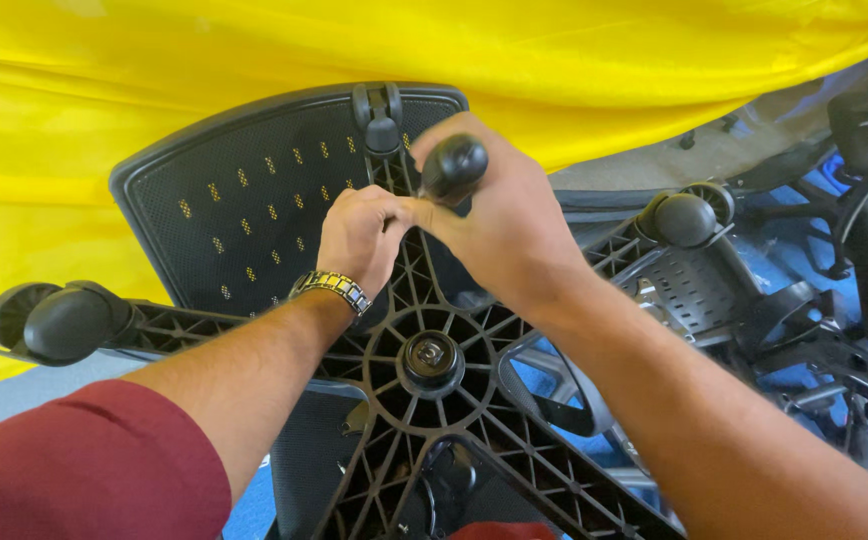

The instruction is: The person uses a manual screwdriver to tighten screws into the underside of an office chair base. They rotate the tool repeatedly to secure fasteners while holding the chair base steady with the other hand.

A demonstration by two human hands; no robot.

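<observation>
Black glossy caster [453,167] gripped in right hand [507,225]; left hand [359,235] fingers curled against chair base [424,385].

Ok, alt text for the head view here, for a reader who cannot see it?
Two bare hands meet over an upturned black chair base; the right hand grips a black caster, the left hand, wristwatch on, touches a spoke. Yellow fabric lies behind.
</observation>
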